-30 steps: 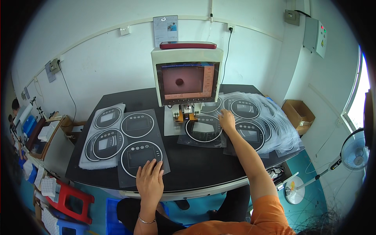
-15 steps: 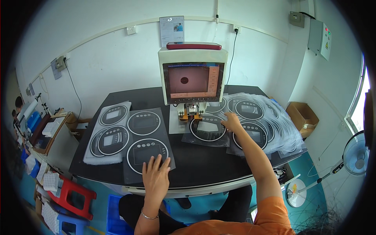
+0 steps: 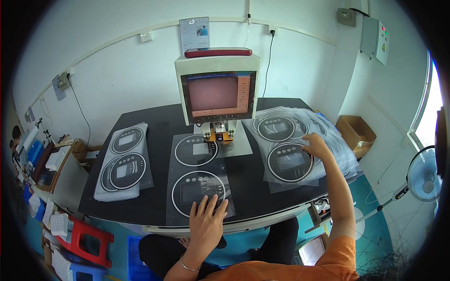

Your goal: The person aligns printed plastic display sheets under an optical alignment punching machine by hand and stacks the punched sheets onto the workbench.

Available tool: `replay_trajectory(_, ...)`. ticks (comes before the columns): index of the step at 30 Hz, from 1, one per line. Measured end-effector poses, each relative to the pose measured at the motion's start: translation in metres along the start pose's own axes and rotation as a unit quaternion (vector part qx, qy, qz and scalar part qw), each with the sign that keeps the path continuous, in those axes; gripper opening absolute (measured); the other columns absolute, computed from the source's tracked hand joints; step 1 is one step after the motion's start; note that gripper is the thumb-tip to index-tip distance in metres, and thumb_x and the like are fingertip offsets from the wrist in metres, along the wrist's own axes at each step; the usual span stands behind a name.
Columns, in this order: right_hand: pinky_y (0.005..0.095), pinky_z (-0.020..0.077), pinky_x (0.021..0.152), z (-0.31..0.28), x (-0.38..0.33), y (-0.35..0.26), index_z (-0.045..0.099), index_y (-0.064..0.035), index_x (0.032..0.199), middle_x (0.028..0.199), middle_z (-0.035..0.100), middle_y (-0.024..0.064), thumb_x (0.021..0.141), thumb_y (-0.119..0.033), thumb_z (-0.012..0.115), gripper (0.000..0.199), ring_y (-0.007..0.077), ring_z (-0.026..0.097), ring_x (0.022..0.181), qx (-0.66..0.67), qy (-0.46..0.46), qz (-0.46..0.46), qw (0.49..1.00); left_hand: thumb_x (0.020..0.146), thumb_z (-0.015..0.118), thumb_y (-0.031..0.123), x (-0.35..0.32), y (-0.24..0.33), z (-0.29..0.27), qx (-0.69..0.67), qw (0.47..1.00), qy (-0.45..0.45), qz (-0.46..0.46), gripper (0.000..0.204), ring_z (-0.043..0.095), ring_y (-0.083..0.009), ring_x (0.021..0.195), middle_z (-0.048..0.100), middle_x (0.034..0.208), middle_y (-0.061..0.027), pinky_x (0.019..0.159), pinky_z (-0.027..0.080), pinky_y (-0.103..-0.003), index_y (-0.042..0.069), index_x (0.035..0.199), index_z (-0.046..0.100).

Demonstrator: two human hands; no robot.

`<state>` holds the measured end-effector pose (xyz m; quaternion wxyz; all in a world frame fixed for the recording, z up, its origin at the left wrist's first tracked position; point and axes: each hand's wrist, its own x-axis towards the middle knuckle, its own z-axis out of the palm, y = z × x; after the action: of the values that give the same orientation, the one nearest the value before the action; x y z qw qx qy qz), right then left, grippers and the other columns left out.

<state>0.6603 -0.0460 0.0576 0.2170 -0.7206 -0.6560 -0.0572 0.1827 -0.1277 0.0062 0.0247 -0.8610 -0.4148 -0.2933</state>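
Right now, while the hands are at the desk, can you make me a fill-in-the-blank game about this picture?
1. The hand resting on the printed clear sheet is the ____ one.
2. The other hand is at the big film pile, to the ____ of the monitor.
3. The person's sleeve is ____.

Missing words: left; right; orange.

The machine (image 3: 216, 93) stands on the table (image 3: 248, 182). Left of it lies one pile of sheets (image 3: 121, 159); right of it, another pile (image 3: 287, 140). A single sheet (image 3: 197, 168) lies between, its far end partly under the machine.
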Motion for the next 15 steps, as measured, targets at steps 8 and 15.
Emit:
replay_trajectory(8,0.0462,0.0521,0.09,-0.006,-0.013,-0.021,0.069,-0.0044,0.113,0.112,0.064,0.0187,0.076,-0.018,0.076,0.04,0.0361,0.064,0.105,-0.126,0.026,0.069,0.989,0.095,0.063,0.02,0.001,0.004,0.004,-0.001,1.0,-0.003,0.007,0.034,0.056,-0.0363,0.125,0.063,0.132,-0.0133,0.105,0.042,-0.056,0.015,0.128,0.067)
replay_trajectory(15,0.0396,0.0546,0.087,-0.021,-0.053,-0.128,0.065,-0.0061,0.122,0.118,0.066,0.0139,0.083,-0.019,0.076,0.043,0.029,0.068,0.097,0.165,-0.097,-0.174,0.966,0.094,0.064,0.022,0.003,0.005,0.005,0.011,1.0,-0.001,0.006,0.035,0.057,-0.0364,0.124,0.063,0.132,-0.0132,0.103,0.043,-0.056,0.015,0.129,0.067)
